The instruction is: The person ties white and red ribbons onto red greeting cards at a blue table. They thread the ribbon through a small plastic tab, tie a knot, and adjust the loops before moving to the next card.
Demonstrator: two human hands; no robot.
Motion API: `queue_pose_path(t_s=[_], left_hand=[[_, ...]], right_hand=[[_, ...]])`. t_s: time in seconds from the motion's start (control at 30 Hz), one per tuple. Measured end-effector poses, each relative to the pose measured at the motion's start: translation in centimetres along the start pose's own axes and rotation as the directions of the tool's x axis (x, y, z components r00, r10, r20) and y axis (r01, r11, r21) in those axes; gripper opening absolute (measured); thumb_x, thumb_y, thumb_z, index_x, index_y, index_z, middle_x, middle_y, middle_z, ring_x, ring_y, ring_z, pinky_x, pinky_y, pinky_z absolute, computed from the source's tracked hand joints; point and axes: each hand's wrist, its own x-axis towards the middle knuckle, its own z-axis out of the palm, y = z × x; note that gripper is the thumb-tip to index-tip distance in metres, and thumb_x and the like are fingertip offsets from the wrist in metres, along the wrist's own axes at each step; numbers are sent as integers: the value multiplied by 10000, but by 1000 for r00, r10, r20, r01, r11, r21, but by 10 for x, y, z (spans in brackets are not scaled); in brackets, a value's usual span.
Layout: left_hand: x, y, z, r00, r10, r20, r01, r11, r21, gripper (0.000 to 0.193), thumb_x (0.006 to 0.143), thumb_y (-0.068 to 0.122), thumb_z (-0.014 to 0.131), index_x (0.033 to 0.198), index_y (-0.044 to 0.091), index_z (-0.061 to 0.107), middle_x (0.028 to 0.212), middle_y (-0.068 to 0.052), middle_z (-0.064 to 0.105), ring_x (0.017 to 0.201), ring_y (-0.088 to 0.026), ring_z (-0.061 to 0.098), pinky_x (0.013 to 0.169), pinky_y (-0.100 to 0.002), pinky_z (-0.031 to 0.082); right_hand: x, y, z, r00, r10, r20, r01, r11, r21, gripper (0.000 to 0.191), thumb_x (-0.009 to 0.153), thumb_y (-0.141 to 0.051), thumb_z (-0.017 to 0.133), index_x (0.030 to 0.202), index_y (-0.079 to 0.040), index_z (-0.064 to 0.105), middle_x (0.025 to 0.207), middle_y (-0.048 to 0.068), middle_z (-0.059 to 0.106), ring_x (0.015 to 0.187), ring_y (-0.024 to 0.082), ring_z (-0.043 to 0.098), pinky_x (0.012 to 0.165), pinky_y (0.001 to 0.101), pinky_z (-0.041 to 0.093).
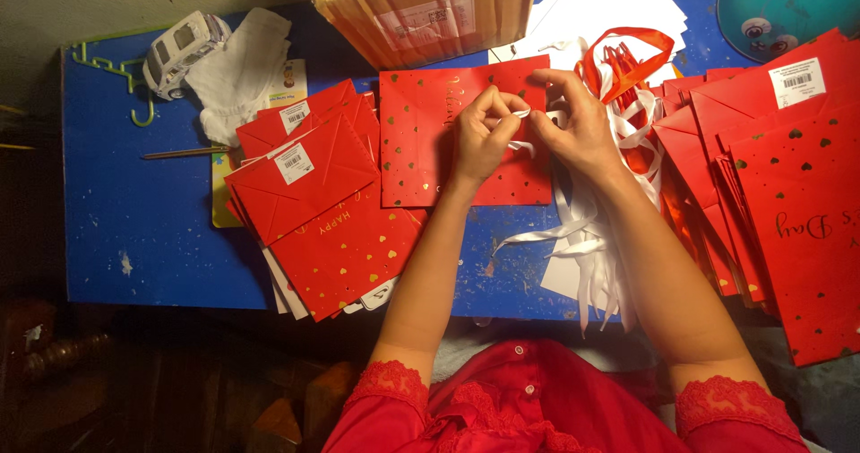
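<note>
A flat red paper gift bag [414, 139] with gold hearts lies in the middle of the blue table [143, 202]. Both hands work at its top edge on a white ribbon [522, 147]. My left hand [481, 138] pinches the ribbon between thumb and fingers. My right hand [573, 121] pinches the same ribbon from the right, fingers bent over the bag's edge. A bundle of white ribbons [587, 247] trails under my right forearm toward the table's front edge.
A stack of folded red bags [318, 202] lies at left, another pile of red bags [788, 184] at right. Orange ribbons [627, 54], a cardboard box [421, 9], white sheets [618, 5], a toy car [184, 45], white cloth [242, 68] and a teal ball [779, 5] sit at the back.
</note>
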Motion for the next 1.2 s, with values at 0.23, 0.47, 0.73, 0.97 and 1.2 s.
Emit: queue_pose_path(t_s=[0.23, 0.47, 0.73, 0.97, 1.2], left_hand=[[5, -16, -12, 996, -21, 91, 38, 981, -189, 137, 893, -25, 563, 795, 54, 508, 924, -115, 711, 862, -103, 632, 837, -270, 535], [4, -7, -11, 993, -80, 84, 92, 985, -146, 96, 961, 59, 645, 939, 67, 552, 899, -48, 599, 829, -96, 532, 761, -281, 449], [-2, 19, 8, 983, 179, -45, -123, 819, 561, 235, 879, 211, 799, 1039, 79, 688, 996, -51, 733, 889, -182, 738, 754, -319, 592], [-3, 17, 8, 972, 234, -33, -169, 785, 596, 126, 909, 170, 767, 942, 71, 697, 935, -60, 715, 855, -236, 744, 735, -347, 584], [-2, 17, 8, 968, 249, 13, -204, 761, 615, 121, 944, 157, 726, 956, 55, 661, 941, -85, 703, 848, -275, 720, 732, -385, 557]], right_hand=[[-1, 3, 1, 1000, 16, 3, -16, 999, 48, 502, 938, -47, 696, 1417, -40, 545, 1313, 100, 670, 1055, 161, 645, 935, 318, 549], [-1, 9, 3, 999, 38, -9, -37, 997, 67, 615, 934, -43, 703, 1494, -50, 450, 1244, 139, 661, 1068, 177, 679, 931, 323, 573], [-4, 6, 0, 999, 39, -21, -38, 999, 31, 610, 963, -5, 636, 1530, -45, 414, 1151, 141, 723, 1019, 182, 709, 812, 288, 544], [-2, -4, 0, 994, 108, -18, -102, 975, 197, 514, 985, 21, 608, 1472, -13, 449, 1145, 128, 758, 952, 126, 704, 793, 255, 559], [-3, -3, 4, 970, 232, -74, -207, 944, 256, 301, 1000, -3, 646, 1281, -7, 542, 1088, 108, 753, 916, 91, 707, 770, 234, 588]])
